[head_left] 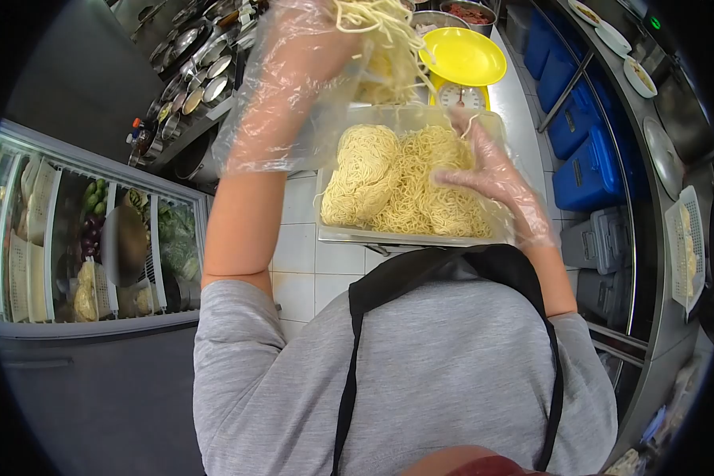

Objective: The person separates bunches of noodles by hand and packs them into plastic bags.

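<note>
In the head view my left hand (313,40), in a loose clear plastic glove, is raised at the top, closed on a bunch of yellow noodles (381,20) with strands hanging down. Its fingertips are partly hidden. My right hand (492,170), gloved too, reaches over the right side of a plastic tray (333,230). Its thumb and fingers are spread apart beside the loose noodles (420,170), and a short strand shows near the fingertips. A paler, rounded mound of noodles (365,170) fills the tray's left side.
Behind the tray stands a kitchen scale (462,97) with a yellow plate (464,57). A bowl of red food (468,12) sits farther back. Left is a glass-topped fridge (95,238); right, blue bins (583,170) under a steel counter (666,238).
</note>
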The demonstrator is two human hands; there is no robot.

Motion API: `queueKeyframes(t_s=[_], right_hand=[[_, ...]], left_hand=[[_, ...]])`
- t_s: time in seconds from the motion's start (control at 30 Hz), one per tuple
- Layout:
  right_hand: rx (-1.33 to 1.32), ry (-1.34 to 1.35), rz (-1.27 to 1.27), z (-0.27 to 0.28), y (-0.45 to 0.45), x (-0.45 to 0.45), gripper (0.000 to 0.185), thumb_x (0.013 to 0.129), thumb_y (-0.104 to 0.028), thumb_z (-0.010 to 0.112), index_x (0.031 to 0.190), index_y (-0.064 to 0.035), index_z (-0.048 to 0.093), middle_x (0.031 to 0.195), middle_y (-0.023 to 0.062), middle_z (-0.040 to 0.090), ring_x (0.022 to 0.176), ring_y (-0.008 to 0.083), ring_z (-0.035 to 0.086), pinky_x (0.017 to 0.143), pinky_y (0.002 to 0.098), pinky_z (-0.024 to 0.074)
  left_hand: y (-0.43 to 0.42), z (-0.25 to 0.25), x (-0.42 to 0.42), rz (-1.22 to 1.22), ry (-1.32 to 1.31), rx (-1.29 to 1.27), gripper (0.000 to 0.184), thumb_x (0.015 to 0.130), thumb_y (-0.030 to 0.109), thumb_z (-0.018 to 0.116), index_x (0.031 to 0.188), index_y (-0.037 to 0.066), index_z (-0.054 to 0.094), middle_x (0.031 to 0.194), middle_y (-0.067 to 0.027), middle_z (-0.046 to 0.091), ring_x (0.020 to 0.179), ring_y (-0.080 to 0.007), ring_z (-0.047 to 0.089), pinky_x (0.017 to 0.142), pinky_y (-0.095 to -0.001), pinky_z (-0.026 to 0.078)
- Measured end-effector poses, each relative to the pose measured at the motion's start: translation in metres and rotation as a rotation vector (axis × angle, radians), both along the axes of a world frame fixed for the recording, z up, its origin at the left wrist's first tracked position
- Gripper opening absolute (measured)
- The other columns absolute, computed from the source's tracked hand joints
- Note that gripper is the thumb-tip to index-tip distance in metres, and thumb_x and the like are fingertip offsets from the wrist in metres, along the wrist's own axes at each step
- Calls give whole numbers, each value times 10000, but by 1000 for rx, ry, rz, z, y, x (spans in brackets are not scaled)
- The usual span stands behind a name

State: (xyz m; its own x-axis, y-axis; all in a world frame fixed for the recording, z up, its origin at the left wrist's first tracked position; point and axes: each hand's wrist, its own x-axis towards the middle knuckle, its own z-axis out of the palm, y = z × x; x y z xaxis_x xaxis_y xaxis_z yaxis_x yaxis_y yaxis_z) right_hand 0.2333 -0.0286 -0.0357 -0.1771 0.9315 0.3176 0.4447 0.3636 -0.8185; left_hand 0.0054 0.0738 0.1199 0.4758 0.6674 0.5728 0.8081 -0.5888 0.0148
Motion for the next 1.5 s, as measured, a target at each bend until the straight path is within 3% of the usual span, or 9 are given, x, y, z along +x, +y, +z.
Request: queueKeyframes(t_s=[0.03,0.17,0.33,0.43,0.63,1.07,1.27,1.43,1.5], right_hand=[[0,0,-1,18,-4,-3,866,641,-264,853,1365,-95,408,1292,178,524,1206,306,501,952,428,450],[113,195,6,51,-9,-19,884,667,-217,835,1405,-107,361,1315,156,497,1203,295,490,989,396,427],[30,-272,79,-2,19,1,750,716,-35,755,1381,-106,416,1197,111,574,1079,196,558,958,324,437],[-442,328,288,35,21,10,557,697,39,697,1215,-90,535,1049,101,599,1008,178,565,876,317,463],[38,-753,282,149,33,8,314,621,86,638,829,-74,466,676,0,456,670,157,493,615,323,401],[350,-648,530,182,63,-33,172,752,-96,675,851,-32,549,719,69,536,684,183,520,624,321,433],[-253,-917,436,130,60,-22,593,813,-617,584,1046,-78,666,1002,149,659,981,264,614,898,394,458],[-300,-819,128,142,46,0,592,832,-577,585,1112,-60,656,1097,152,647,1051,285,592,931,398,452],[325,-266,292,103,67,42,523,849,-489,617,1144,-58,640,1111,140,649,1079,270,588,955,370,453]], left_hand=[[16,-10,-1,254,221,-156,286,852,57,626,1131,121,629,1042,-79,677,894,-134,666,750,-253,558],[-34,-68,15,-500,-1231,-902,444,783,93,726,1198,53,574,1080,-90,651,956,-173,632,833,-300,540],[-55,-106,19,-281,-729,-1188,551,780,87,707,1272,-34,491,1096,-132,616,1033,-177,595,918,-294,483],[-74,-79,5,-436,-1089,-1392,599,768,106,710,1301,-36,478,1069,-118,621,957,-163,603,905,-285,478],[-60,-72,-12,-400,-925,-1355,535,804,64,578,1329,21,487,1218,-73,574,779,-95,558,810,-267,496],[-60,-73,-15,-387,-925,-1433,556,781,52,610,1318,-8,478,1136,-53,599,798,-109,600,800,-279,514],[-59,-77,-22,-402,-916,-1343,526,789,52,597,1294,-39,486,1138,-90,589,800,-114,595,778,-266,514],[-57,-78,-18,-369,-858,-1306,537,779,18,568,1309,-15,491,1247,-77,558,768,-102,569,760,-251,502],[-54,-82,-17,-493,-1114,-1357,541,783,19,571,1313,-36,473,1274,-102,541,795,-109,580,781,-263,510]])
